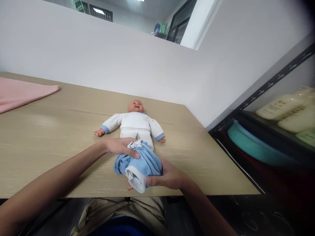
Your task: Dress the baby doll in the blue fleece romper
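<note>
A baby doll (135,122) in a white top with blue cuffs lies on its back on the wooden table (49,137), head pointing away from me. Bunched blue trousers with a white cuff (139,165) cover its legs. My left hand (120,146) grips the upper part of the blue trousers near the doll's waist. My right hand (167,177) holds the lower end by the white cuff at the table's front edge. A doll foot (129,186) peeks out under the cloth.
A pink cloth (22,93) lies at the table's far left. A white wall runs behind the table. To the right stands a black metal shelf (265,88) with a teal basin (248,144) and pale bottles (287,108).
</note>
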Action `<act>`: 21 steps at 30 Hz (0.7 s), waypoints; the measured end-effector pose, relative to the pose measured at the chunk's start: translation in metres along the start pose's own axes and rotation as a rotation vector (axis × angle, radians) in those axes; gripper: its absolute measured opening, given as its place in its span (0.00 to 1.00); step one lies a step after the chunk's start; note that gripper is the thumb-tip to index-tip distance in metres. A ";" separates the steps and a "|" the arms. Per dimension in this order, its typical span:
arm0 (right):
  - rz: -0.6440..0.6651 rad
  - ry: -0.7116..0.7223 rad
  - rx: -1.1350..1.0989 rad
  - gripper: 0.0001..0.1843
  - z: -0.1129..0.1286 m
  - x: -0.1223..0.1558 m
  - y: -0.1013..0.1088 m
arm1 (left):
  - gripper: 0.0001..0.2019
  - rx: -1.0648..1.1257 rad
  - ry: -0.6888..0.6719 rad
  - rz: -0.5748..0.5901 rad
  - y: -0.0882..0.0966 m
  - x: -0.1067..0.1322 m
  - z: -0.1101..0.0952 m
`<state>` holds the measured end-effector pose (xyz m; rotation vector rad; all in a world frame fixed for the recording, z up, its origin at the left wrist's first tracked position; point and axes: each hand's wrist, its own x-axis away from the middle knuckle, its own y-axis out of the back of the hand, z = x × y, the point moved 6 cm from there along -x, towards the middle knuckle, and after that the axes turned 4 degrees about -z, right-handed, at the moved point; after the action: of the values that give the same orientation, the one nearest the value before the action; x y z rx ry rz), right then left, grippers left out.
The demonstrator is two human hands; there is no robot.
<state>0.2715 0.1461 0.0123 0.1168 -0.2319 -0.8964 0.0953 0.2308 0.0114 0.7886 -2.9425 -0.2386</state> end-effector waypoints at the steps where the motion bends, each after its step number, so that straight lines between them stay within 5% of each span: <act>1: -0.030 0.000 -0.058 0.35 -0.002 -0.001 0.002 | 0.28 -0.007 0.000 0.014 -0.001 0.001 0.000; 7: -0.178 0.073 -0.477 0.32 -0.009 -0.005 0.007 | 0.39 -0.005 -0.017 -0.052 0.004 0.004 -0.002; 10: -0.167 0.071 -0.285 0.27 -0.007 -0.003 -0.003 | 0.34 -0.036 0.012 0.033 -0.008 0.003 -0.007; 13: -0.483 0.077 -0.019 0.21 -0.005 0.006 0.007 | 0.26 -0.104 0.038 0.075 -0.023 0.000 -0.012; 17: -0.855 0.091 0.255 0.17 0.004 0.022 0.020 | 0.13 -0.205 0.084 -0.092 -0.026 -0.006 -0.012; 21: -0.878 0.080 0.286 0.14 0.000 0.030 0.001 | 0.13 -0.232 0.024 -0.163 -0.029 -0.010 -0.013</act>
<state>0.2901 0.1237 0.0174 0.5478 -0.2336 -1.7228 0.1192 0.2095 0.0187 0.9868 -2.7613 -0.5648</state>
